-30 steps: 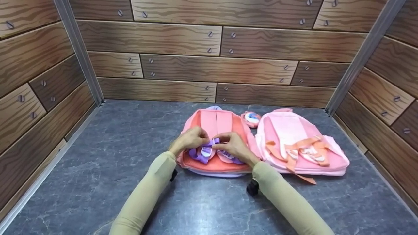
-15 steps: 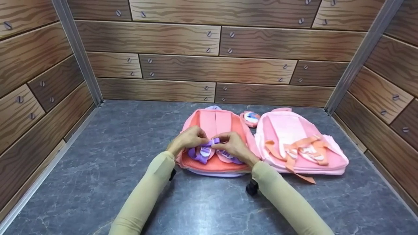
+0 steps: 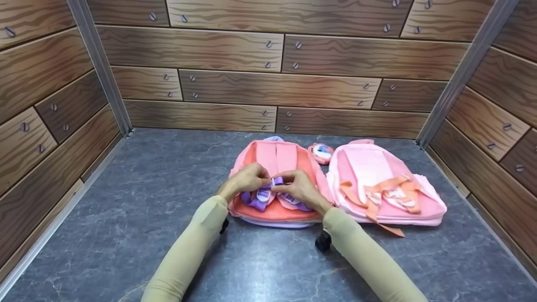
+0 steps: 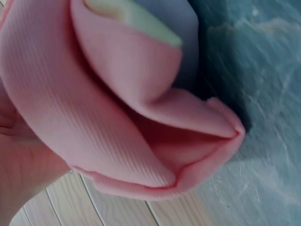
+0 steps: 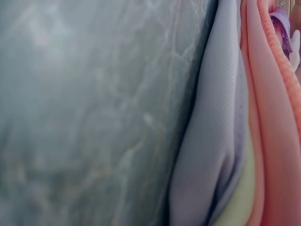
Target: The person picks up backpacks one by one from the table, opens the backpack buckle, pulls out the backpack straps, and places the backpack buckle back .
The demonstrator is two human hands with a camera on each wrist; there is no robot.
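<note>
A coral-pink backpack (image 3: 289, 151) lies with its strap side up in the head view. Above its lower part, my left hand (image 3: 248, 178) and right hand (image 3: 301, 188) pinch a purple webbing strap (image 3: 278, 180) from either side. A small pale buckle sits on the strap between the fingertips. Below it, another white buckle (image 3: 264, 195) is threaded with purple webbing. The left wrist view shows the backpack's pink side pocket (image 4: 94, 103), with part of my left hand at the edge. Layered lavender and coral side panels (image 5: 282, 141) fill the right wrist view's right side.
To the right lies a light pink backpack (image 3: 369, 157) with orange straps (image 3: 392, 184), one strap end trailing onto the dark marbled table (image 3: 168, 235). A round coral and white item (image 3: 322, 153) sits between the bags. Wood-patterned walls (image 3: 235, 88) enclose the back and sides.
Both hands stay at the purple strap. My left hand has shifted very slightly right, its fingertips closer to the pale buckle. The backpacks keep their places.
</note>
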